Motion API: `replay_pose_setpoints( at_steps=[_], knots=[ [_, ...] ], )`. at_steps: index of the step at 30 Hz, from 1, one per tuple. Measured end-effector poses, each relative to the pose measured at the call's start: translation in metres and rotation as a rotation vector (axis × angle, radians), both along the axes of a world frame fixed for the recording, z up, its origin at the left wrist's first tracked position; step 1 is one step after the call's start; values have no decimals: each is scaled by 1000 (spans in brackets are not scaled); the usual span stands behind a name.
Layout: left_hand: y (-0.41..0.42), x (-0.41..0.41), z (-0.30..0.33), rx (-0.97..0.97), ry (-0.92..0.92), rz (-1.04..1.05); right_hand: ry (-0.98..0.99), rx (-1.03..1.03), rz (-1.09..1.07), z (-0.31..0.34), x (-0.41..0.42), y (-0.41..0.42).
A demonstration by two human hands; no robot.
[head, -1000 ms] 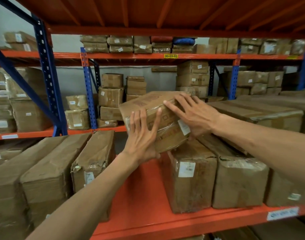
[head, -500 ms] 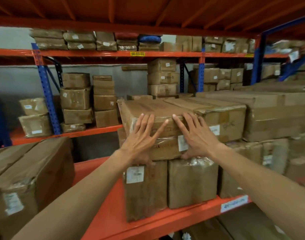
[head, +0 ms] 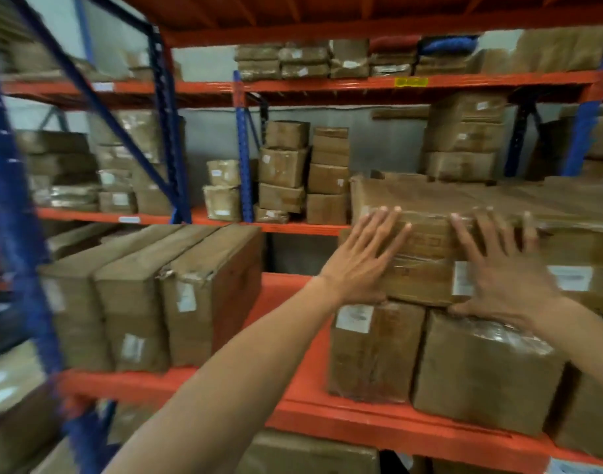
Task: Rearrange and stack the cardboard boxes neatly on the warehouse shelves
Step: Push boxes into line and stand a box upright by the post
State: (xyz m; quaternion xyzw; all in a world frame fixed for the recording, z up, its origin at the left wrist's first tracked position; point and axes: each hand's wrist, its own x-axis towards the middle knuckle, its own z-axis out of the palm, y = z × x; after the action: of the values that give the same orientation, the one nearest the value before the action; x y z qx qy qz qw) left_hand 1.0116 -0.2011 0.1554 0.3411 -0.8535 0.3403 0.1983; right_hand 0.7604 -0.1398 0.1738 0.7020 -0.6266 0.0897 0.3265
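Note:
A long brown cardboard box (head: pixel 426 265) lies flat on top of two upright boxes (head: pixel 375 354) (head: pixel 481 374) on the orange shelf (head: pixel 378 419). My left hand (head: pixel 360 265) presses flat against its front face, fingers straight and spread. My right hand (head: pixel 502 271) presses the same face further right, fingers spread, its thumb at the box's lower edge. More flat boxes (head: pixel 580 206) lie level with it to the right.
Three long boxes (head: pixel 146 295) stand side by side on the shelf's left half, with a bare orange gap between them and the right stack. Blue uprights (head: pixel 170 131) frame the rack. Further shelves behind hold stacked small boxes (head: pixel 303 172).
The box has gone from tilted in my hands to lying flat on the stack. Both hands now press its front face. The view has swung left, so the stack sits further right.

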Motion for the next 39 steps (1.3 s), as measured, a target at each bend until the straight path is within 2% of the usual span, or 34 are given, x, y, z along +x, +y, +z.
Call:
replay_pose_setpoints(
  at_steps=[4, 9, 11, 14, 16, 21, 27, 29, 35, 39],
  knots=[
    [11, 49, -33, 93, 265, 119, 1, -81, 228, 8, 35, 3],
    [24, 139, -70, 208, 707, 435, 104, -158, 451, 15, 135, -11],
    [29, 172, -88, 229, 944, 537, 156, -128, 486, 12, 181, -22],
    [32, 215, -109, 370, 1395, 693, 198, -44, 530, -2, 254, -39],
    [31, 242, -120, 495, 1509, 783, 233, 12, 538, -14, 303, -49],
    [6, 285, -143, 681, 1423, 711, 291, 169, 512, -36, 404, -68],
    [-10, 282, -161, 624, 1242, 721, 526, 161, 418, -63, 460, -90],
    [-9, 285, -163, 622, 1180, 699, 547, 150, 407, -67, 465, -91],
    [-9, 284, -161, 600, 845, 627, 679, 166, 353, -72, 446, -90],
    [-13, 284, -169, 493, 624, 450, 477, 105, 255, -91, 404, -74]
  ],
)
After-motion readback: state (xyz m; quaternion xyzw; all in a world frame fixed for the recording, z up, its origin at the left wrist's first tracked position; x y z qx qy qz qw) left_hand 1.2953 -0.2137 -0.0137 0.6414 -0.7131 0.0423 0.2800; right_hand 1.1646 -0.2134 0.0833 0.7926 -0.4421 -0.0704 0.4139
